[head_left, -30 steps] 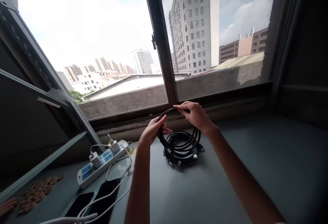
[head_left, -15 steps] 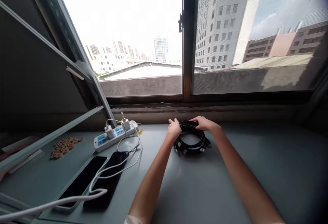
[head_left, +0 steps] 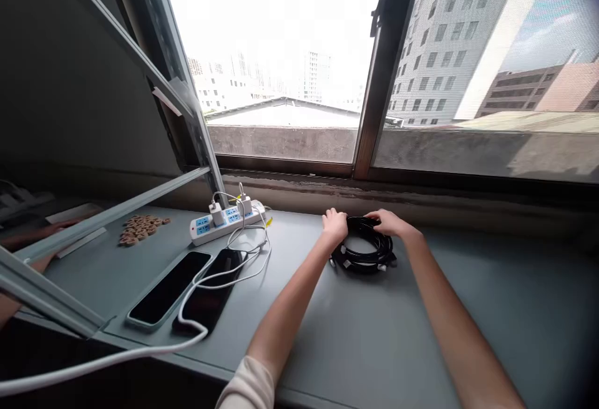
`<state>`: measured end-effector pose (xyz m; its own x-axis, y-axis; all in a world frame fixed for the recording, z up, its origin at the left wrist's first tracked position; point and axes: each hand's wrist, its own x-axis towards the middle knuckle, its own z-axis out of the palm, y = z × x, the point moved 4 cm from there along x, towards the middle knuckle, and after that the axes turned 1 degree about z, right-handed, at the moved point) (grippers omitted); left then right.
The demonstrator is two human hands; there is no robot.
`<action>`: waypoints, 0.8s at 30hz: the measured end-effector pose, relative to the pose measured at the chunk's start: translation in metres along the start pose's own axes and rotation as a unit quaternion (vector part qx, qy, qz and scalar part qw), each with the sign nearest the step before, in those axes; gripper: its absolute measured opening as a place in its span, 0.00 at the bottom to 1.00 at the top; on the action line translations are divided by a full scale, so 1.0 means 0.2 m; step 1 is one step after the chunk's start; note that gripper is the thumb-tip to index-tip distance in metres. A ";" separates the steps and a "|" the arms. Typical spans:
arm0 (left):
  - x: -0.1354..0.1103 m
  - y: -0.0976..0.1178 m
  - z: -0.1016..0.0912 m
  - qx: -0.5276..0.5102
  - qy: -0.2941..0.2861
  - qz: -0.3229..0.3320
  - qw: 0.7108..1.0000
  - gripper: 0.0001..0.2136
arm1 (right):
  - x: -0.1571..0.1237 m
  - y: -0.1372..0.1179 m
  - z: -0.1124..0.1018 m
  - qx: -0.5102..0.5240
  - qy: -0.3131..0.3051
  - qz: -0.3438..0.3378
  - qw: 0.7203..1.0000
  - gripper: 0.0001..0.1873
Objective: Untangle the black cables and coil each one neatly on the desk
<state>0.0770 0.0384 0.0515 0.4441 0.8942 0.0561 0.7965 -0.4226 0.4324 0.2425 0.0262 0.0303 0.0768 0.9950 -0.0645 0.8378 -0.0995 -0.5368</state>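
A coil of black cables (head_left: 362, 267) with light-coloured connectors and tags lies flat on the grey tabletop below the window. My left hand (head_left: 335, 225) grips its far left side, with the fingers curled and the fingertips partly hidden. On the far right side of the coil, my right hand (head_left: 391, 222) is closed over the cables, thumb and fingers bent inward. Both forearms reach forward across the table, apart from each other.
Left of me are a power strip (head_left: 219, 229) with two white chargers, white cables, and two dark-screened phones (head_left: 171, 287) (head_left: 213, 300). Farther left, small brown pieces (head_left: 140, 229) lie piled near a metal frame (head_left: 140, 193). Another person's hand (head_left: 49, 232) shows behind it.
My view has tilted and shifted, so the table's near edge and another person's hand now show at left. Both my hands stay at the coil; my left fingers look more closed.
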 end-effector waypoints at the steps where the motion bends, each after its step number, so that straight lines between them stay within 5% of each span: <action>1: 0.00 0.00 -0.02 -0.008 0.013 0.006 1.000 0.11 | -0.01 0.00 -0.01 0.005 -0.001 -0.001 1.000 0.20; 6: -0.03 0.06 -0.27 -0.070 0.132 0.069 0.986 0.11 | -0.05 0.01 -0.07 0.055 0.015 0.006 0.998 0.14; 10: -0.17 0.20 -0.50 -0.155 0.228 0.144 0.950 0.14 | -0.06 0.05 -0.12 0.099 0.056 0.043 0.993 0.15; 13: -0.34 0.31 -0.62 -0.396 0.258 0.265 0.841 0.20 | -0.06 0.14 -0.11 0.129 0.082 0.098 0.983 0.17; 15: -0.47 0.37 -0.66 -0.469 0.257 0.347 0.771 0.23 | -0.05 0.22 -0.07 0.146 0.080 0.145 0.975 0.17; 20: -0.79 0.45 -0.76 -0.386 0.434 0.520 0.626 0.21 | -0.05 0.37 0.04 0.145 0.068 0.218 0.963 0.14; 22: -0.90 0.46 -0.79 -0.347 0.468 0.556 0.593 0.19 | -0.05 0.39 0.05 0.129 0.075 0.228 0.962 0.13; 24: -0.98 0.45 -0.82 -0.334 0.435 0.545 0.633 0.21 | -0.04 0.40 0.06 0.109 0.078 0.234 0.963 0.13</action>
<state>-0.0056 -0.1500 0.2270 -0.0461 -0.0107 0.9989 -0.2708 -0.9624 -0.0228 0.3034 0.0100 -0.0220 0.5128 0.8286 -0.2244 0.5601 -0.5210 -0.6440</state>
